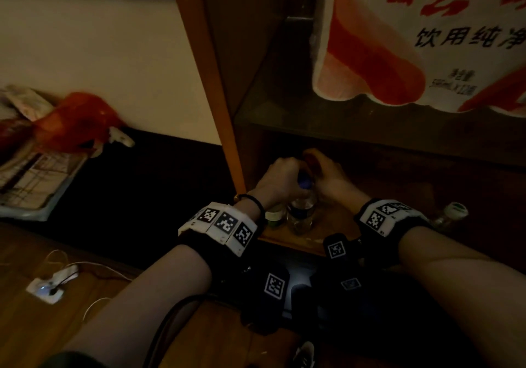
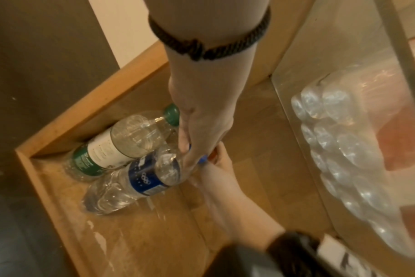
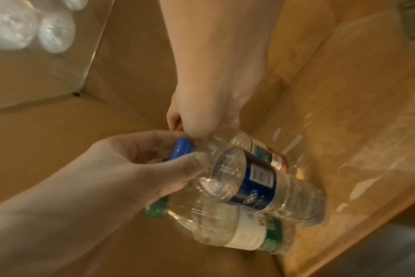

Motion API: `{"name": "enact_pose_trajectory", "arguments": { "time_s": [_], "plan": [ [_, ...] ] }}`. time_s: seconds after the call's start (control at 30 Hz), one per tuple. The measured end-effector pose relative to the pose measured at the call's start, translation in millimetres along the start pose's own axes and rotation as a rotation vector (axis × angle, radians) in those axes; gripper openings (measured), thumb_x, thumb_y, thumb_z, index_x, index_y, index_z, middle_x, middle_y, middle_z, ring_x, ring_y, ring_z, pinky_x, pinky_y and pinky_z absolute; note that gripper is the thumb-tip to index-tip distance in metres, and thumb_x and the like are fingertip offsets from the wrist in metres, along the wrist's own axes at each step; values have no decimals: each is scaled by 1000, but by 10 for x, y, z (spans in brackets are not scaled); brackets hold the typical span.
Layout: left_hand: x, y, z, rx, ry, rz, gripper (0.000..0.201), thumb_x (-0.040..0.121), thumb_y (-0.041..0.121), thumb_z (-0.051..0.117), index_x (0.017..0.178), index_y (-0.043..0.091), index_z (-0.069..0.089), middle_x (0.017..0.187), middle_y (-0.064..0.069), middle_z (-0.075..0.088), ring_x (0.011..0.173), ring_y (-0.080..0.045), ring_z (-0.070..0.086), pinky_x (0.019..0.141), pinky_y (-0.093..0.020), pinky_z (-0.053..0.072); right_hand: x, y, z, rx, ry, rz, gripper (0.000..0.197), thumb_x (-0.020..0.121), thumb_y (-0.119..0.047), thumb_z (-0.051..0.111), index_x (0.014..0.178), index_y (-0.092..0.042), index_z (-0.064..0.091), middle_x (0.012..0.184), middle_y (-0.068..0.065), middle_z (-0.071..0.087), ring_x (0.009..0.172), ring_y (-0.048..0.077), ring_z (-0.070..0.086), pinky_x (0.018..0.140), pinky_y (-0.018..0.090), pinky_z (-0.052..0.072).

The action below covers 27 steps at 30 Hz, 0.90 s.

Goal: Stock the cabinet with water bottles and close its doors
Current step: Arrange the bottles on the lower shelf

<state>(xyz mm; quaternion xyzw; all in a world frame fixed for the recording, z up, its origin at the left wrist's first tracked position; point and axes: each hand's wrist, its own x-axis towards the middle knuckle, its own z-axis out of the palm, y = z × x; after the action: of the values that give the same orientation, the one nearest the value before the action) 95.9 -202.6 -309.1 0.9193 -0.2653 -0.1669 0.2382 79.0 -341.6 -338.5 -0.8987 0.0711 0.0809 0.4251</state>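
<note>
Both hands reach into the bottom compartment of the wooden cabinet (image 1: pixel 230 128). Left hand (image 1: pixel 277 176) has its fingers curled round the neck and blue cap of the blue-label bottle (image 2: pixel 140 180), which stands on the cabinet floor. Right hand (image 1: pixel 327 174) is just beside it, fingers curled on the top of a third bottle (image 3: pixel 268 153) with a reddish cap; the grip itself is mostly hidden. A green-label bottle (image 2: pixel 107 148) stands in the corner, touching the blue-label one. A shrink-wrapped pack of bottles (image 1: pixel 427 40) sits on the glass shelf (image 1: pixel 284 105) above. Another bottle (image 1: pixel 452 213) shows at the right, near the right wrist.
</note>
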Motion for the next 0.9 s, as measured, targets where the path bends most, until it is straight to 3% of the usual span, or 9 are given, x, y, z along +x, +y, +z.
{"name": "enact_pose_trajectory", "arguments": {
  "time_s": [0.27, 0.43, 0.53, 0.67, 0.77, 0.9],
  "plan": [
    [7, 54, -1, 70, 25, -7, 48, 76, 23, 79, 120, 13, 62, 122, -9, 64, 114, -27, 59, 93, -37, 51, 71, 62, 4, 46, 30, -41, 45, 91, -16, 60, 134, -19, 48, 134, 9, 57, 124, 25, 53, 92, 24, 37],
    [6, 39, 24, 202, -30, -79, 44, 82, 34, 70, 123, 27, 54, 130, -4, 57, 125, -30, 46, 102, -51, 30, 77, 66, 15, 74, 8, 1, 39, 90, -19, 61, 128, -20, 51, 124, 10, 61, 115, 26, 57, 89, 28, 41],
    [-18, 32, 10, 116, -67, -67, 42, 82, 34, 71, 121, 29, 58, 129, -2, 58, 122, -29, 51, 102, -55, 37, 46, 97, -18, 64, 12, 21, 36, 89, -21, 62, 124, -21, 53, 119, 9, 63, 111, 25, 59, 89, 30, 43],
    [-65, 28, -20, 107, -38, -47, 40, 72, 30, 81, 109, 28, 67, 116, 1, 67, 110, -24, 60, 91, -47, 51, 6, 124, -25, 31, 5, 41, 39, 87, -18, 64, 124, -23, 54, 120, 8, 64, 113, 25, 60, 93, 33, 46],
    [-100, 29, -17, 110, -25, -34, 38, 71, 23, 81, 107, 27, 68, 114, 0, 67, 108, -23, 61, 90, -44, 52, -15, 116, -2, 41, 3, 53, 41, 87, -19, 64, 126, -24, 53, 123, 7, 63, 115, 25, 58, 93, 33, 46],
    [-130, 39, 19, 132, -17, -22, 37, 75, 27, 77, 111, 25, 66, 118, -3, 65, 111, -25, 59, 93, -46, 50, -8, 84, 41, 100, -36, 86, 51, 85, -15, 67, 131, -24, 48, 124, 5, 59, 118, 24, 55, 87, 30, 41]
  ]
}}
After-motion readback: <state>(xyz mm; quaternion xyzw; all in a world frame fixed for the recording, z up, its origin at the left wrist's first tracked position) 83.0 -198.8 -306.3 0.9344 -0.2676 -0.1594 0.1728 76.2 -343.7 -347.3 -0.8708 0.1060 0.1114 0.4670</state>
